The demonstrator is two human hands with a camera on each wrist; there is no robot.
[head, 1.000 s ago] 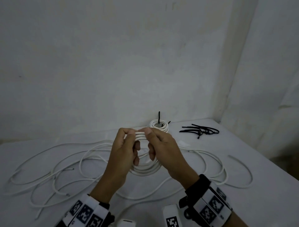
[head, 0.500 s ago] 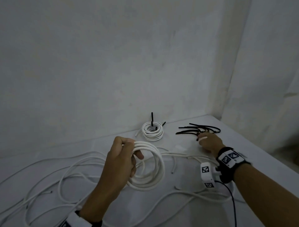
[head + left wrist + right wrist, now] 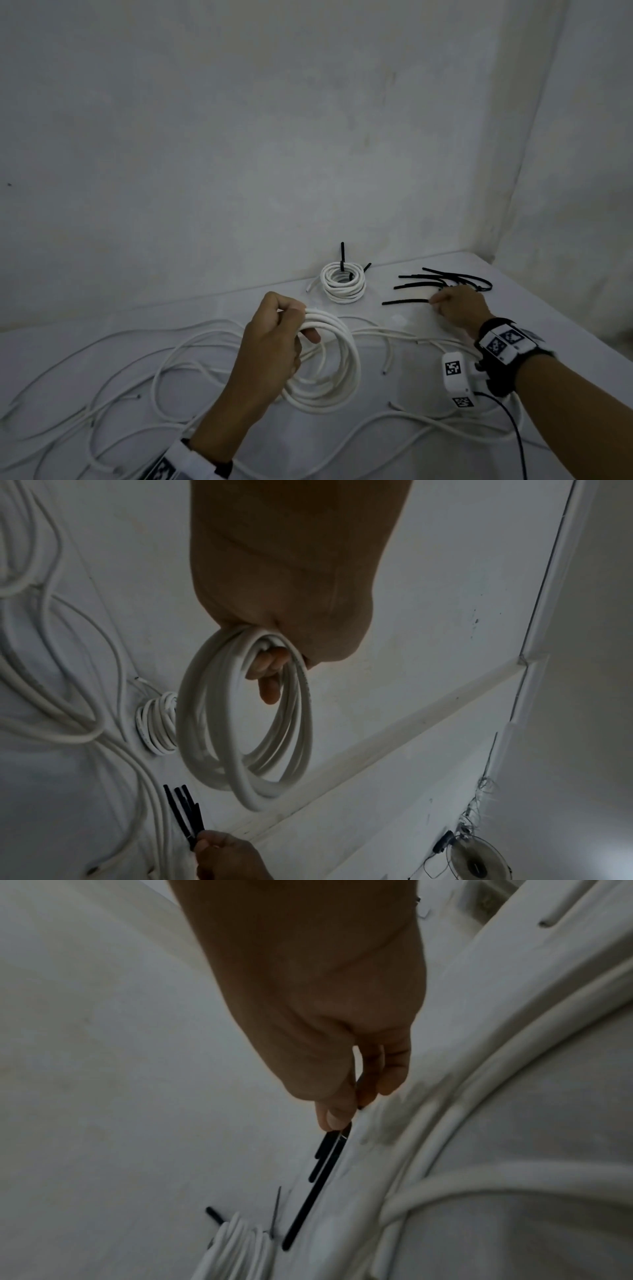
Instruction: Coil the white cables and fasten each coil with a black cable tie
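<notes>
My left hand grips a coil of white cable by its top and holds it upright above the table; the same coil fills the left wrist view. My right hand is at the back right of the table, pinching one black cable tie at its end, seen up close as a black tie. More black ties lie in a loose pile just beyond that hand. A tied white coil with a black tie sticking up sits by the wall.
Several loose white cables sprawl over the white table, from the far left round to under my right forearm. Walls close off the back and the right side. The table's right edge runs near my right wrist.
My right hand let go of the coil, reached to the tie pile and now pinches one tie, drawn out of the pile. My left hand keeps the coil raised alone.
</notes>
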